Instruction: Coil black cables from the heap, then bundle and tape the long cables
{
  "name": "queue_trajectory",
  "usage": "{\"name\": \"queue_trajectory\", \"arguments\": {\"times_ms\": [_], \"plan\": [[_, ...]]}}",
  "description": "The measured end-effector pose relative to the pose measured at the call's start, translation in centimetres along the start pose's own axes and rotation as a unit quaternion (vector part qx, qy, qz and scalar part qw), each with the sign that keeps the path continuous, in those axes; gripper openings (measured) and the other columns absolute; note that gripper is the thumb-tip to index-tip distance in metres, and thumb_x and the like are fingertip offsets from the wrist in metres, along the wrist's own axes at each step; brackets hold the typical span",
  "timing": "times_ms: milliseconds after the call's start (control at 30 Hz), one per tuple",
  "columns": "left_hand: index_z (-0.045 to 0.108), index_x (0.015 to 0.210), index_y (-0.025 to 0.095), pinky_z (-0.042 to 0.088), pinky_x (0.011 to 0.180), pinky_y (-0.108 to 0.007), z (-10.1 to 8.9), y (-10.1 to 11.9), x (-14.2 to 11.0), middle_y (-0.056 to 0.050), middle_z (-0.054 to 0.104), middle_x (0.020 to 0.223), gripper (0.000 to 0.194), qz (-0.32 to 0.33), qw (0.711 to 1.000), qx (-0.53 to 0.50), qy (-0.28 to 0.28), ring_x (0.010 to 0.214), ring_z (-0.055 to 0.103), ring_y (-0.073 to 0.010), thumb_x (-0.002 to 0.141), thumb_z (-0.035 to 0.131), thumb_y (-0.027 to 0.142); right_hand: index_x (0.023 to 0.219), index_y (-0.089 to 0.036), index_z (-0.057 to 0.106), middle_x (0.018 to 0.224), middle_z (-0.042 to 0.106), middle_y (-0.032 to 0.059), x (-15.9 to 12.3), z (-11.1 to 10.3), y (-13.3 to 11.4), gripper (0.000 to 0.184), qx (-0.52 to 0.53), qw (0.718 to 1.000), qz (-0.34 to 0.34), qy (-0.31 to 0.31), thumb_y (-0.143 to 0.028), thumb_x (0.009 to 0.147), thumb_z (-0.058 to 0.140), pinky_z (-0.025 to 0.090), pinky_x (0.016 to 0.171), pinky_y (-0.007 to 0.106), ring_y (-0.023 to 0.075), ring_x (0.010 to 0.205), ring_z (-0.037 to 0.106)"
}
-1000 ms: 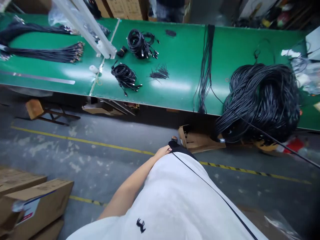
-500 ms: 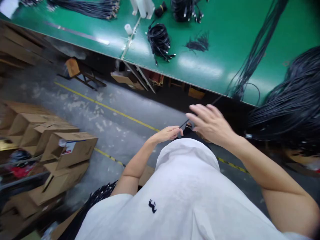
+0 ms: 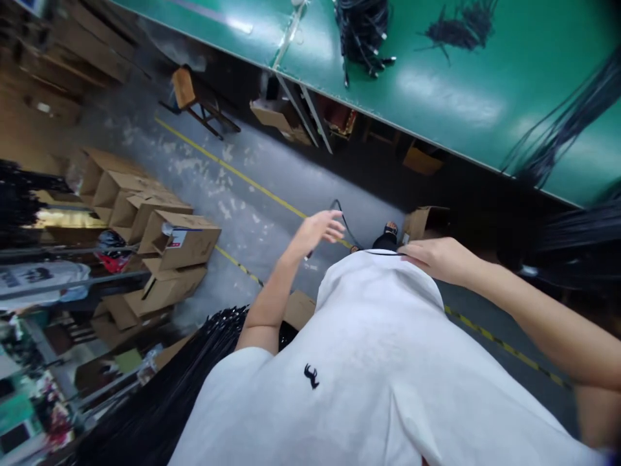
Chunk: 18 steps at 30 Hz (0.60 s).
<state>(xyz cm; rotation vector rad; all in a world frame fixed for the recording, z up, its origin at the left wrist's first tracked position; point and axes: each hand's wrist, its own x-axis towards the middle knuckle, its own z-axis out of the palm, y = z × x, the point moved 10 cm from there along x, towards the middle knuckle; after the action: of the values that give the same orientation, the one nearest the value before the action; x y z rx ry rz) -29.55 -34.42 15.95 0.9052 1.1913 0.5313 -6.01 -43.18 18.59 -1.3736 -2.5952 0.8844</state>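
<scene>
Factory floor, cable assembly shop: long green-topped workbench [image 3: 460,97] w/ black coiled cable bundles [image 3: 361,29], open brown cardboard cartons [image 3: 179,239] stacked on grey concrete floor [image 3: 272,194] w/ yellow painted lane line [image 3: 233,171].

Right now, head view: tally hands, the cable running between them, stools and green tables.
hands: 2 (left hand, right hand)
cable: 1
stool: 1
green table: 1
total: 5
</scene>
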Motion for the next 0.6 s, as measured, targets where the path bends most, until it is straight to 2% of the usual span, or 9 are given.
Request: {"name": "queue_trajectory", "arguments": {"times_ms": [33, 100, 133, 200, 267, 333, 433, 600], "plan": [[0.064, 0.118, 0.012, 0.053, 0.068, -0.020, 3.0, -0.4, 0.1, -0.010, 0.075, 0.095, 0.044, 0.005, 0.997, 0.045, -0.057, 0.079, 0.071, -0.0130, 0.093, 0.057, 0.047, 0.102, -0.021, 0.069, 0.092, 0.072, 0.0060, 1.2, -1.5, -1.8, 0.039, 0.000, 1.000, -0.014, 0.010, -0.039, 0.101, 0.035, 0.034, 0.056, 0.025, 0.0157, 0.077, 0.065], [0.064, 0.123, 0.013, 0.052, 0.090, -0.030, 7.9, -0.4, -0.2, -0.013, 0.074, 0.109, 0.049, 0.031, 0.982, 0.108, -0.152, 0.101, 0.069, -0.0186, 0.094, 0.054, 0.051, 0.098, -0.019, 0.069, 0.090, 0.071, 0.0062, 3.4, -4.7, -2.9, 0.038, -0.019, 0.999, 0.009, 0.044, -0.036, 0.101, 0.035, 0.030, 0.055, 0.025, 0.0150, 0.076, 0.064], [0.065, 0.123, 0.014, 0.049, 0.096, -0.032, 9.6, -0.2, -0.4, -0.013, 0.073, 0.111, 0.049, 0.045, 0.973, 0.130, -0.185, 0.106, 0.067, -0.0196, 0.094, 0.052, 0.052, 0.096, -0.019, 0.070, 0.089, 0.071, 0.0061, 4.2, -6.1, -2.5, 0.037, -0.032, 0.997, 0.032, 0.061, -0.035, 0.100, 0.037, 0.028, 0.054, 0.026, 0.0149, 0.075, 0.063], [0.068, 0.119, 0.015, 0.046, 0.100, -0.033, 11.6, 0.3, -0.8, -0.010, 0.073, 0.106, 0.048, 0.055, 0.960, 0.142, -0.233, 0.104, 0.065, -0.0187, 0.095, 0.050, 0.052, 0.094, -0.019, 0.071, 0.089, 0.071, 0.0052, 4.9, -8.0, -1.4, 0.033, -0.037, 0.994, 0.061, 0.085, -0.034, 0.098, 0.041, 0.025, 0.053, 0.026, 0.0149, 0.073, 0.062], [0.071, 0.112, 0.014, 0.048, 0.092, -0.030, 12.4, 0.4, -0.7, -0.007, 0.070, 0.094, 0.046, 0.025, 0.959, 0.094, -0.265, 0.092, 0.064, -0.0156, 0.092, 0.055, 0.053, 0.096, -0.020, 0.072, 0.093, 0.072, 0.0043, 5.0, -8.9, -0.2, 0.031, -0.009, 0.992, 0.062, 0.105, -0.035, 0.097, 0.044, 0.026, 0.055, 0.026, 0.0154, 0.076, 0.062], [0.073, 0.108, 0.013, 0.050, 0.080, -0.026, 12.9, 0.1, -0.7, -0.004, 0.064, 0.085, 0.043, -0.036, 0.957, 0.008, -0.287, 0.079, 0.060, -0.0117, 0.086, 0.066, 0.050, 0.096, -0.021, 0.073, 0.095, 0.073, 0.0038, 5.0, -9.3, 0.9, 0.031, 0.037, 0.990, 0.055, 0.127, -0.039, 0.095, 0.047, 0.030, 0.058, 0.026, 0.0160, 0.080, 0.063], [0.072, 0.108, 0.011, 0.045, 0.060, -0.021, 13.0, -0.2, -0.8, -0.002, 0.057, 0.077, 0.045, -0.120, 0.944, -0.092, -0.293, 0.063, 0.052, -0.0070, 0.077, 0.076, 0.043, 0.095, -0.023, 0.074, 0.096, 0.074, 0.0023, 5.4, -8.9, 3.6, 0.032, 0.121, 0.981, 0.058, 0.140, -0.045, 0.092, 0.051, 0.038, 0.065, 0.026, 0.0171, 0.084, 0.064], [0.070, 0.110, 0.007, 0.033, 0.040, -0.020, 12.1, 0.3, -1.4, 0.003, 0.049, 0.058, 0.045, -0.166, 0.939, -0.122, -0.275, 0.044, 0.041, -0.0056, 0.076, 0.075, 0.037, 0.093, -0.023, 0.077, 0.095, 0.074, 0.0016, 5.2, -7.8, 9.7, 0.035, 0.239, 0.940, 0.143, 0.196, -0.049, 0.089, 0.053, 0.047, 0.080, 0.030, 0.0207, 0.091, 0.067]]}}
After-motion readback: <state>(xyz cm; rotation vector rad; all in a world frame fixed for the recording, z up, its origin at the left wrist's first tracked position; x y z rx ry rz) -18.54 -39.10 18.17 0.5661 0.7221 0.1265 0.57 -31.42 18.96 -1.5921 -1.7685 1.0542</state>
